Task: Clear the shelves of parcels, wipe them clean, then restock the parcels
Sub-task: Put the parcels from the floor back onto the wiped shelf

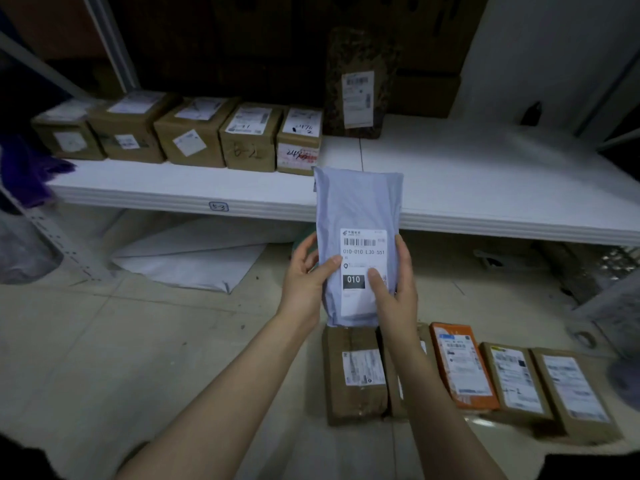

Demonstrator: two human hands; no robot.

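ITEM poly mailer, judged light, soft, slippery | GRIP both lower sides, pinched by left hand, right hand fingers

Head camera, downward, near shelf

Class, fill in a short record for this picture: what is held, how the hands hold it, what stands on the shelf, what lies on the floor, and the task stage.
Held: pale blue mailer bag, upright, label facing the camera
Hands: left hand and right hand grip its lower sides, thumbs on the front
Shelf: white shelf; five brown boxes in a row; speckled parcel upright beyond the row's right end
Floor: row of floor parcels, including an orange parcel
Stage: clearing or restocking, cannot tell
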